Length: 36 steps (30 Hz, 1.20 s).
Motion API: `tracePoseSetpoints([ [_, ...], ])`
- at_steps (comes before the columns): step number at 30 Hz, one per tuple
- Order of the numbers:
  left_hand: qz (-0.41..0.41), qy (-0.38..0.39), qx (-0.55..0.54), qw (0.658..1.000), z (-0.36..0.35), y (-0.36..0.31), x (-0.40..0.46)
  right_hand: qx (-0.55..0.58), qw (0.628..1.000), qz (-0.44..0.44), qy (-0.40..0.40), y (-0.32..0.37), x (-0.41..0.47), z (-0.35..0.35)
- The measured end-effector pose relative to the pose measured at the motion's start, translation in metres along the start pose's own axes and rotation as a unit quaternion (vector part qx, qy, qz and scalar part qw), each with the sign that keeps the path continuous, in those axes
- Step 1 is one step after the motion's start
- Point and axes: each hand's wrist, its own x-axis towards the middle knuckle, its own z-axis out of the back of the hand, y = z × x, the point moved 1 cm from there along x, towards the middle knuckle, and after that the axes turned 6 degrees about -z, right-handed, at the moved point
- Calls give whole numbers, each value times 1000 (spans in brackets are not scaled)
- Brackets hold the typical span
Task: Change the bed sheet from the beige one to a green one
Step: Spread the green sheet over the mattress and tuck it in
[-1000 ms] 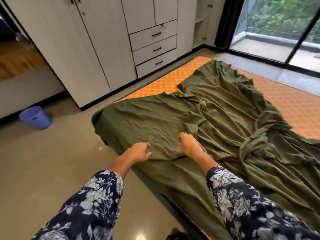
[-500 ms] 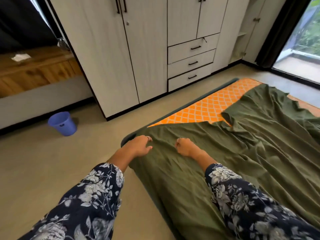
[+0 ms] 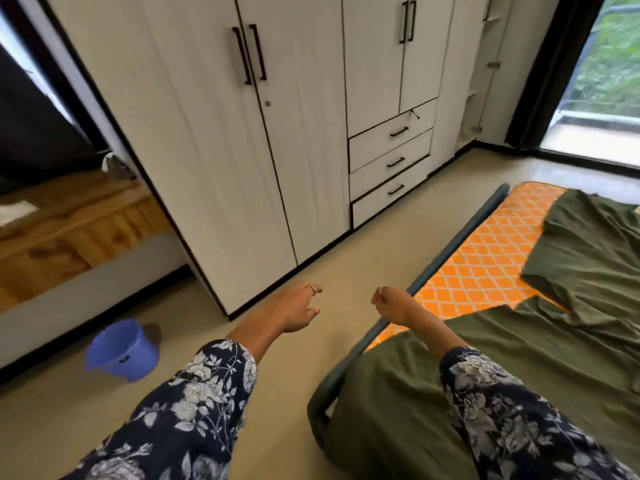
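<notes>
The green sheet (image 3: pixel 519 368) lies wrinkled over the near end of the mattress, with a folded-back flap at the right. An orange patterned mattress top (image 3: pixel 485 265) shows bare beyond it, edged by a grey-blue mattress border (image 3: pixel 453 244). My left hand (image 3: pixel 294 310) hovers over the floor, left of the bed, fingers relaxed and holding nothing. My right hand (image 3: pixel 394 304) hangs above the mattress edge with fingers loosely curled, empty. No beige sheet is in view.
A white wardrobe (image 3: pixel 277 133) with drawers (image 3: pixel 391 164) stands along the far side of the floor. A blue bucket (image 3: pixel 121 351) sits on the floor at left. A wooden ledge (image 3: pixel 69 230) is at far left, a glass door (image 3: pixel 602 81) at far right.
Both hands have lifted off the green sheet and moved left, past the bed's corner. The view has swung left toward the wardrobe.
</notes>
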Motion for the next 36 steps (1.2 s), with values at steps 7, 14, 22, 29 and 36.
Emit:
tracePoseSetpoints([
  [7, -141, -2, 37, 989, 47, 54, 112, 20, 994, -91, -55, 15, 81, 27],
  [14, -260, 3, 70, 963, 92, 75, 253, 49, 969, -209, -126, 2, 161, 77],
  [22, -352, 24, 100, 930, 138, 71, 396, 109, 936, -272, -196, -11, 210, 130],
  [29, -471, 43, 100, 875, 153, 17, 543, 130, 880, -360, -280, -53, 284, 195],
  [36, -540, 46, 91, 836, 196, -41, 683, 119, 842, -440, -289, -82, 365, 271],
])
